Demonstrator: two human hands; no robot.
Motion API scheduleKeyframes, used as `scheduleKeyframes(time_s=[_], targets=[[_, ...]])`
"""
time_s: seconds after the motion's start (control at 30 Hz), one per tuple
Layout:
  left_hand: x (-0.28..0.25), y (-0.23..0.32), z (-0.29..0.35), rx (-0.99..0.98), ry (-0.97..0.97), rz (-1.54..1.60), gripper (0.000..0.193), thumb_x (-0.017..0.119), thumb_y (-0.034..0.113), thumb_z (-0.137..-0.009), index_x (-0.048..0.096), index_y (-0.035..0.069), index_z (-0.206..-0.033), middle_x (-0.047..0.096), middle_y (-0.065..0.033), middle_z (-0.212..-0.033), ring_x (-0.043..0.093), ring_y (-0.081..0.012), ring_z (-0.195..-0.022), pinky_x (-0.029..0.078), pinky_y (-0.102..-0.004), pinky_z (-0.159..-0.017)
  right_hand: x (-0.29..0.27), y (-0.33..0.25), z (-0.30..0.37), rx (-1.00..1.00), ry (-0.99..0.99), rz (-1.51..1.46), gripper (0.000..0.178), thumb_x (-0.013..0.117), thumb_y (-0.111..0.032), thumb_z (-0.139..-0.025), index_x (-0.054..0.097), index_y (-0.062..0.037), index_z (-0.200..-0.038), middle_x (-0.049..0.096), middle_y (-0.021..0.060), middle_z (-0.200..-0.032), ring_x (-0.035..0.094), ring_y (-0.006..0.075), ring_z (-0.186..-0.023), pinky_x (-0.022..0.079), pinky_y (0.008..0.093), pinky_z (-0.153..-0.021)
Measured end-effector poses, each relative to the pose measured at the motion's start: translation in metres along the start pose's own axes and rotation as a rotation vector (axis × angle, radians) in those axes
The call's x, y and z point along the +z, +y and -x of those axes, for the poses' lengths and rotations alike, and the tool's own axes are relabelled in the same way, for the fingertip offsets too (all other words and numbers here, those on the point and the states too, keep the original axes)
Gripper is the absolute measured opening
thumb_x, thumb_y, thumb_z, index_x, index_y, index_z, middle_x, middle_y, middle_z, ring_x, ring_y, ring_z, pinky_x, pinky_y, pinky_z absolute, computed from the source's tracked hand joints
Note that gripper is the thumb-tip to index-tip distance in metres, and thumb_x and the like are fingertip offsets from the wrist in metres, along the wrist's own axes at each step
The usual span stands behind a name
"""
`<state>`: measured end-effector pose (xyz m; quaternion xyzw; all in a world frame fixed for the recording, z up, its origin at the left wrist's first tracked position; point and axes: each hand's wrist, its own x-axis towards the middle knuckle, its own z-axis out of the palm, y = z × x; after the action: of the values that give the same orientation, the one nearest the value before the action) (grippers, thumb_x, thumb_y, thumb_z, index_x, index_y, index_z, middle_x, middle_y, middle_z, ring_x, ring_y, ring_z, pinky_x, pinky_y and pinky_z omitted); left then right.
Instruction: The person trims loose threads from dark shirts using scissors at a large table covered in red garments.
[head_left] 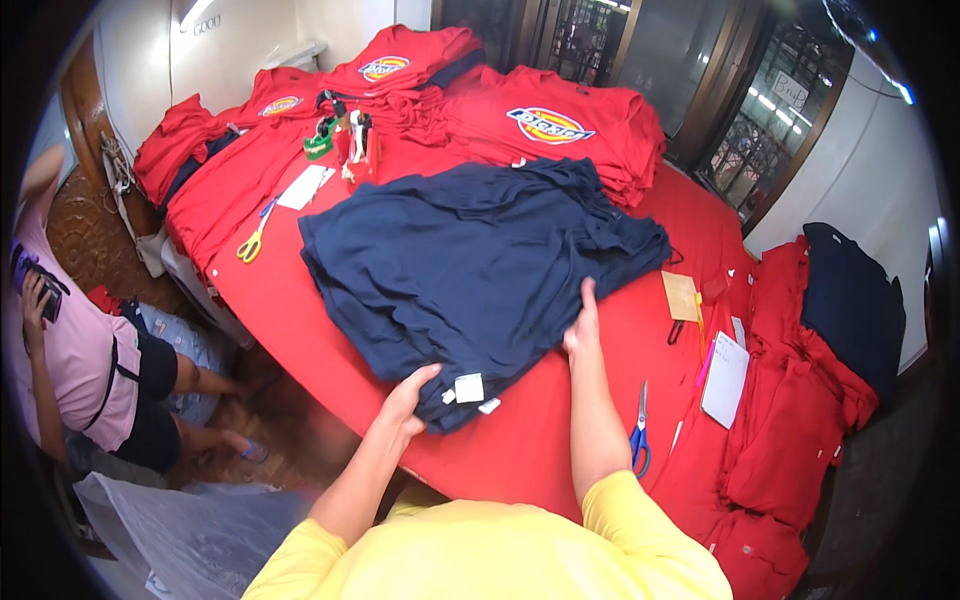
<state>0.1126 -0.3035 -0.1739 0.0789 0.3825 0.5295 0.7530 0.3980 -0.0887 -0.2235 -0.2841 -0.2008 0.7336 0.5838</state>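
Observation:
A dark navy T-shirt [450, 250], creased and partly spread, lies across the middle of the red-covered table. White tags [468, 388] show at its near end. My left hand [406, 402] is closed on the near left corner, just beside those tags, with the thumb on top of the cloth. On the shirt's right edge, my right hand [583, 322] grips the fabric. Its thumb points away from me, and the cloth partly hides its fingers. Whether more than one navy garment lies under my hands I cannot tell.
Red printed T-shirts [560, 115] are piled along the far side. Yellow-handled scissors [250, 243] and a green tape dispenser [320, 142] lie at left. Blue-handled scissors [640, 435] and a notepad [725, 380] lie at right. Another person [90, 350] stands left of the table.

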Motion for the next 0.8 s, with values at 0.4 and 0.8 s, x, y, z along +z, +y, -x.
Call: scheduleKeyframes(time_s=[0.4,0.8], targets=[[-0.023,0.032,0.093,0.291,-0.809,0.235,0.043,0.055,0.027,-0.091,0.055,-0.004,-0.122,0.063,-0.0161,-0.118,0.062,-0.0282,-0.106,0.046,-0.0422,-0.095,0.065,0.063,0.102,-0.144,-0.022,-0.243,0.087,0.047,-0.066,-0.085,0.032,-0.0051,-0.145,0.033,0.0175,-0.148,0.035,0.0323,-0.133,0.031,0.0481,-0.108],[0.004,0.11,0.149,0.871,-0.667,0.263,0.049,0.053,0.035,-0.093,0.054,-0.001,-0.126,0.06,-0.0184,-0.125,0.057,-0.0333,-0.116,0.035,-0.0496,-0.108,0.214,-0.137,0.037,-0.262,-0.488,0.064,0.083,0.062,-0.057,-0.083,0.036,-0.0035,-0.142,0.042,0.0192,-0.141,0.049,0.0315,-0.121,0.044,0.0422,-0.097]])
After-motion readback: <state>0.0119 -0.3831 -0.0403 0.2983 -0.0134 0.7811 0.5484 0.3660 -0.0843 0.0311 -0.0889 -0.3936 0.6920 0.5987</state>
